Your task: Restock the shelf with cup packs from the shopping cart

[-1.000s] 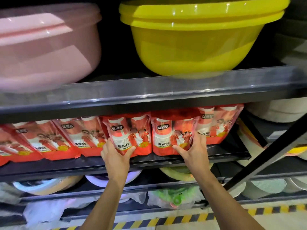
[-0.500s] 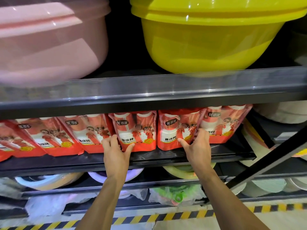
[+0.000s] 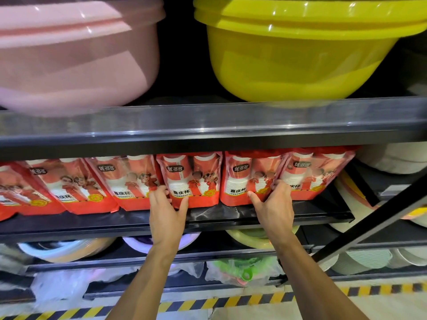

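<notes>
The left hand (image 3: 166,211) pinches the lower left edge of a red cup pack (image 3: 196,179), thumb on its front, fingers seemingly tucked behind. The right hand (image 3: 273,207) grips the neighbouring pack (image 3: 242,179) at its right edge. Both packs stand upright on the black shelf (image 3: 231,217), beneath a yellow basin (image 3: 300,61)

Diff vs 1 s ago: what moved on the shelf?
Both hands pushed their two packs back into the row. The left hand still grips the centre pack by its left edge; right hand now curls its fingers round the right edge of the neighbouring pack. Other packs unchanged.
</notes>
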`<state>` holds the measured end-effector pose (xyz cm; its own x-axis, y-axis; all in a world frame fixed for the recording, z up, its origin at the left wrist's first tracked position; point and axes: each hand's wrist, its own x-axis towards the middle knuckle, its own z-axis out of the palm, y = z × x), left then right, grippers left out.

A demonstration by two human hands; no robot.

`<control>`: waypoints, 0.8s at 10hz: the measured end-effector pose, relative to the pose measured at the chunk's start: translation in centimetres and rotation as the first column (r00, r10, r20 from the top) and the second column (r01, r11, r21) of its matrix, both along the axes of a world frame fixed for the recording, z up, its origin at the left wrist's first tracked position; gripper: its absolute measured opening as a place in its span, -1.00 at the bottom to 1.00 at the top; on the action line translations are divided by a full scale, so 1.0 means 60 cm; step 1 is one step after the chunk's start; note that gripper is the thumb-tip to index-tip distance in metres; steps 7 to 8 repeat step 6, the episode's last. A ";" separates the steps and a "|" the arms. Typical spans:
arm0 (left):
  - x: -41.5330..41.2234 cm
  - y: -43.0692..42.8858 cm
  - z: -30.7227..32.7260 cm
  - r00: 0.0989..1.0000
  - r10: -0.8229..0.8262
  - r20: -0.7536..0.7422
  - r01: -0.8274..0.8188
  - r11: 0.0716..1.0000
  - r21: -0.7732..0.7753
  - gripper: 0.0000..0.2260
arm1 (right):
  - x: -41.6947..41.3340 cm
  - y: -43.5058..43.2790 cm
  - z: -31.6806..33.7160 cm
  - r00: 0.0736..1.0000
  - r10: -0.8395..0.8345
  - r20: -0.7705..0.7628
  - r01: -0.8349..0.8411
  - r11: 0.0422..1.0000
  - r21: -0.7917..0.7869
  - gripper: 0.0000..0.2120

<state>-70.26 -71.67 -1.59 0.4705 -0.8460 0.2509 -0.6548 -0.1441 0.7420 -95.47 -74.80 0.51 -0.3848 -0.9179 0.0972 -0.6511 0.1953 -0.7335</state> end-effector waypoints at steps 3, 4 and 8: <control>0.002 0.024 0.027 0.998 0.014 0.069 -0.020 0.996 0.084 -0.49 | -0.033 0.014 0.011 0.995 0.012 -0.099 -0.011 1.000 0.011 -0.38; -0.004 0.040 0.035 0.991 -0.011 0.130 -0.004 0.994 0.110 -0.52 | -0.045 0.026 0.012 0.976 0.063 -0.210 -0.056 0.998 0.037 -0.45; -0.015 0.098 0.028 0.911 -0.183 0.370 0.072 0.953 0.295 -0.58 | -0.067 0.089 -0.003 0.863 0.207 -0.462 -0.159 0.977 0.140 -0.43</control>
